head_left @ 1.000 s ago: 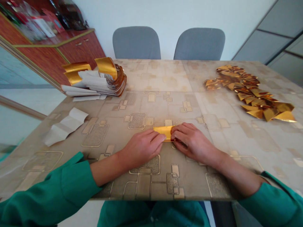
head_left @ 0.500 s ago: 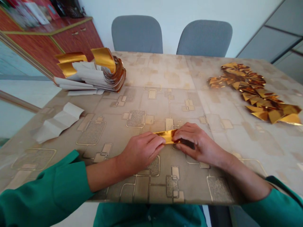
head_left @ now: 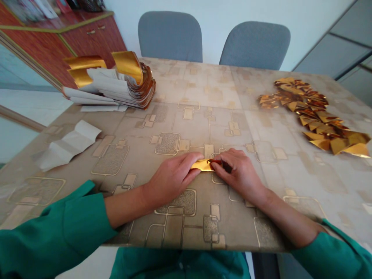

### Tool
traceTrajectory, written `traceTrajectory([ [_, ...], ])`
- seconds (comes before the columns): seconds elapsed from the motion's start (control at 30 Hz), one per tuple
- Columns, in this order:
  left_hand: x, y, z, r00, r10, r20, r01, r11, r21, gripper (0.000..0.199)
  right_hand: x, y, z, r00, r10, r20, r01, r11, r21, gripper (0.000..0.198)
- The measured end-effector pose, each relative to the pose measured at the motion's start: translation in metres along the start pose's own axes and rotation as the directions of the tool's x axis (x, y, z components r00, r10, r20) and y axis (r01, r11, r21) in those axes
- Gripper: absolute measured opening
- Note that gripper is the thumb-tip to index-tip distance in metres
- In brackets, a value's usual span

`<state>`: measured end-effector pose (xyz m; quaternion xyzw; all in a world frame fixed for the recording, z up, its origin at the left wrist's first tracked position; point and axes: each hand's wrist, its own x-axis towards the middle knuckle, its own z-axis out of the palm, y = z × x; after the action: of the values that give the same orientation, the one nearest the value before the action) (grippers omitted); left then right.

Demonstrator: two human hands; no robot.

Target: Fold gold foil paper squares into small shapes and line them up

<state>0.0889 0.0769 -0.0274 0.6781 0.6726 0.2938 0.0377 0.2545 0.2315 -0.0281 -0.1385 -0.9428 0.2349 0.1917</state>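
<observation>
A narrow folded strip of gold foil paper [head_left: 204,165] spans the gap between my two hands, close to the table's front edge. My left hand [head_left: 173,179] pinches its left end, thumb below and fingers above. The right end is gripped by my right hand [head_left: 238,167], whose thumb and fingertips press on the foil. Both ends of the strip are covered by my fingers. Dark reddish shiny foil shows beneath the right fingers.
At the back left rises a stack of gold and white paper sheets [head_left: 116,91]. A creased pale sheet [head_left: 69,145] lies nearer on the left. Folded gold paper pieces [head_left: 316,116] are heaped at the right. Two grey chairs [head_left: 170,37] stand behind the patterned table [head_left: 162,128].
My hands have drawn slightly closer together on the foil strip, so less of it shows. The right fingers have closed further onto its end. The view has shifted slightly.
</observation>
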Motion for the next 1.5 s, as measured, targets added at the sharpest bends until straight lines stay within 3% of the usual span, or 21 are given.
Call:
traceTrajectory([
  [0.2, 0.002, -0.004, 0.000, 0.999, 0.037, -0.004, -0.037, 0.999, 0.003, 0.025, -0.001, 0.000, 0.002, 0.998, 0.053, -0.039, -0.056, 0.995, -0.081, 0.009],
  [0.37, 0.000, 0.006, -0.008, 0.988, 0.155, 0.006, -0.150, 0.948, 0.282, 0.029, 0.001, 0.001, 0.003, 0.996, 0.085, -0.031, -0.087, 0.994, -0.069, 0.016],
  [0.43, -0.006, 0.014, -0.007, 0.977, 0.205, 0.059, -0.213, 0.909, 0.359, 0.041, 0.001, 0.001, 0.004, 0.996, 0.081, -0.043, -0.084, 0.994, -0.076, 0.018],
  [0.53, -0.018, 0.023, 0.000, 0.957, 0.235, 0.172, -0.282, 0.893, 0.350, 0.071, 0.001, 0.001, 0.004, 0.995, 0.084, -0.044, -0.088, 0.993, -0.080, 0.016],
  [0.7, -0.031, 0.025, 0.011, 0.947, 0.176, 0.270, -0.264, 0.904, 0.335, 0.092, 0.001, 0.001, 0.004, 0.994, 0.101, -0.033, -0.104, 0.991, -0.090, 0.013],
  [1.23, -0.029, 0.027, 0.006, 0.955, 0.069, 0.288, -0.160, 0.939, 0.305, 0.091, 0.001, -0.001, 0.005, 0.992, 0.110, -0.055, -0.117, 0.984, -0.135, 0.008],
  [1.5, -0.030, 0.026, 0.007, 0.958, 0.070, 0.277, -0.155, 0.941, 0.300, 0.093, 0.001, -0.002, 0.006, 0.993, 0.094, -0.065, -0.103, 0.982, -0.156, 0.007],
])
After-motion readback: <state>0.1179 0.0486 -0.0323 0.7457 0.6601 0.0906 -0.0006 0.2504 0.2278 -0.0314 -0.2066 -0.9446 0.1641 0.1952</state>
